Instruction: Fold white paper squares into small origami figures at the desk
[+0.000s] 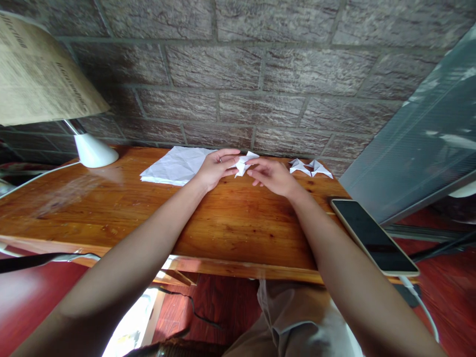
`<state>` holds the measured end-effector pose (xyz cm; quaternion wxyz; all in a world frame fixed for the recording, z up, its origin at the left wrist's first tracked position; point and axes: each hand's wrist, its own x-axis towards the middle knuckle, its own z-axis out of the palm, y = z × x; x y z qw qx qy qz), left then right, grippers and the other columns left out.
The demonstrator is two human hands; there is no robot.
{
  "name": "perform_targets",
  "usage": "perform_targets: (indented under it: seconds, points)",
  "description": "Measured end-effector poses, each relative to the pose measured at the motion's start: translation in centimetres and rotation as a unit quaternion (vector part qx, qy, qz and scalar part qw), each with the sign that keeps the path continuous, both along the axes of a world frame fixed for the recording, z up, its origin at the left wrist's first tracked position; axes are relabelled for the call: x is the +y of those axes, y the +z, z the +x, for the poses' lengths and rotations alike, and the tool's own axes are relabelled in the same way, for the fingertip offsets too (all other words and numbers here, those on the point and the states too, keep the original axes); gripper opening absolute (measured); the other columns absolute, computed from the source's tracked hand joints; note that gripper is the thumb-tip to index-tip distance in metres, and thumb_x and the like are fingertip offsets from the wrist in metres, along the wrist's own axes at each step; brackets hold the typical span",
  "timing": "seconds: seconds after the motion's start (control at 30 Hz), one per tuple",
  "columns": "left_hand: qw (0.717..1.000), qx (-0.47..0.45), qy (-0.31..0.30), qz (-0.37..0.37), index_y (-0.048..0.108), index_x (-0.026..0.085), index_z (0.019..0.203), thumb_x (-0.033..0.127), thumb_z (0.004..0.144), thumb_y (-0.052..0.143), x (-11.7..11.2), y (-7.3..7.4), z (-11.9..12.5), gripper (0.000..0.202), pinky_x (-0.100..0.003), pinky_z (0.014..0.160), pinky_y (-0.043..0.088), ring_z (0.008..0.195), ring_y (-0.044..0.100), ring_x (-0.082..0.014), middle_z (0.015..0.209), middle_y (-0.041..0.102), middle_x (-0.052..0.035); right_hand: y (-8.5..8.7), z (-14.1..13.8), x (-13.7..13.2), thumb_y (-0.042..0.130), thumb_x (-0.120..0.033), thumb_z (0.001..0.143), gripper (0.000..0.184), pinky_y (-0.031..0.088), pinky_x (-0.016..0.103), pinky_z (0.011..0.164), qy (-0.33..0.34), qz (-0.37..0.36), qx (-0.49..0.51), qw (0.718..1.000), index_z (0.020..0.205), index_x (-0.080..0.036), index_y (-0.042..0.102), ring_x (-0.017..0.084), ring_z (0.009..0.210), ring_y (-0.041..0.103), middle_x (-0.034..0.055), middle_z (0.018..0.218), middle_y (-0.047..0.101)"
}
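The phone (374,238) lies on the desk's (230,223) near right corner, right at the edge, with a cable (420,302) hanging off it. The right arm (334,238) passes just beside it, so I'd say a nudge could knock it off. Past mid-desk, the left hand (214,169) and right hand (274,177) both pinch a small folded paper (243,163) just above the desk. An uneven tug might tear it. Spare sheets (174,166) lie along the desk's far edge.
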<state>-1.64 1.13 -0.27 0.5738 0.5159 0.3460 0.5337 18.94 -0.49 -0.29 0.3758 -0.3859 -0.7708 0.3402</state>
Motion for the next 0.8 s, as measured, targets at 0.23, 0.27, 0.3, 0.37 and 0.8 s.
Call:
perform_targets:
  seconds: [0.23,0.27,0.3,0.37,0.8]
  points:
    - [1.0,0.009,-0.005,0.021,0.073,0.018,0.099,0.038,0.064,0.089,-0.5,-0.1,0.5,0.044,-0.029,0.076,0.058,0.089,0.07,-0.0176,0.102,0.077,-0.0075,-0.6,-0.9,-0.1,0.073,-0.046,0.082,0.028,0.052,0.025,0.058,-0.019,0.009,0.016,1.0,0.089,-0.019,0.07,0.012,0.056,0.066,0.0,0.075,0.07]
    - [0.999,0.022,-0.001,0.024,0.074,0.017,0.099,0.041,0.064,0.089,-0.5,-0.2,0.7,0.045,-0.028,0.073,0.058,0.087,0.07,-0.0175,0.103,0.077,-0.0077,-0.7,-0.9,0.0,0.072,-0.046,0.082,0.028,0.051,0.024,0.058,-0.026,0.012,0.02,0.999,0.086,-0.018,0.07,0.012,0.055,0.065,0.0002,0.075,0.069]
    - [0.999,0.032,0.003,0.026,0.074,0.017,0.098,0.043,0.063,0.089,-0.5,-0.3,0.8,0.046,-0.027,0.071,0.057,0.085,0.07,-0.0173,0.103,0.077,-0.0077,-0.7,-0.8,0.0,0.072,-0.045,0.082,0.028,0.051,0.024,0.057,-0.028,0.013,0.023,0.999,0.085,-0.018,0.07,0.011,0.056,0.065,0.0004,0.075,0.068]
    - [0.999,0.036,0.013,0.027,0.075,0.017,0.098,0.045,0.063,0.089,-0.4,-0.5,0.9,0.047,-0.027,0.068,0.057,0.082,0.07,-0.017,0.101,0.077,-0.0073,-0.6,-0.7,0.1,0.071,-0.045,0.082,0.027,0.05,0.023,0.056,-0.021,0.005,0.025,0.999,0.085,-0.018,0.07,0.012,0.057,0.066,0.001,0.076,0.068]
    - [0.998,-0.015,0.019,-0.066,0.075,0.018,0.093,0.028,0.062,0.09,-0.1,-0.4,0.8,0.035,-0.024,0.067,0.054,0.077,0.068,-0.0136,0.095,0.076,-0.005,0.6,-0.3,-0.5,0.075,-0.048,0.081,0.033,0.049,0.021,0.055,0.027,-0.076,0.014,0.997,0.09,-0.017,0.068,0.013,0.067,0.07,0.0051,0.085,0.073]
